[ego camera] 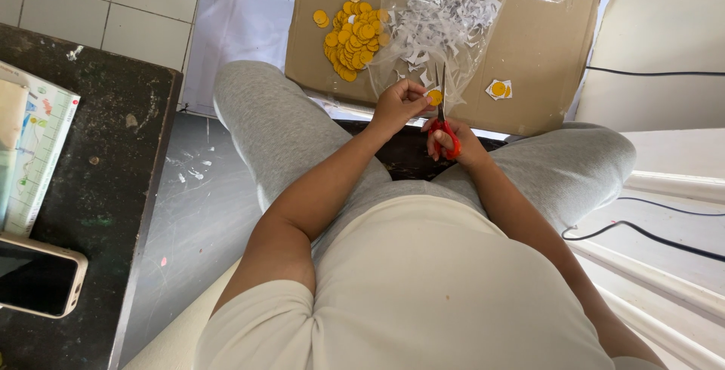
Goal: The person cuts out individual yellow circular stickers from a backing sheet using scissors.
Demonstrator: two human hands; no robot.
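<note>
Your left hand [398,103] pinches the thin, floppy yellow paper disc [435,97] by its edge; your right hand [453,142] grips the red-handled scissors [442,117].

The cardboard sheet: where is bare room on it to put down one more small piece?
On the cardboard sheet, bare patches lie right of the clear bag of scraps, around the small cut piece, and left of the yellow disc pile. The middle, with pile and bag, is crowded; left hand and right hand occupy the near edge.
</note>
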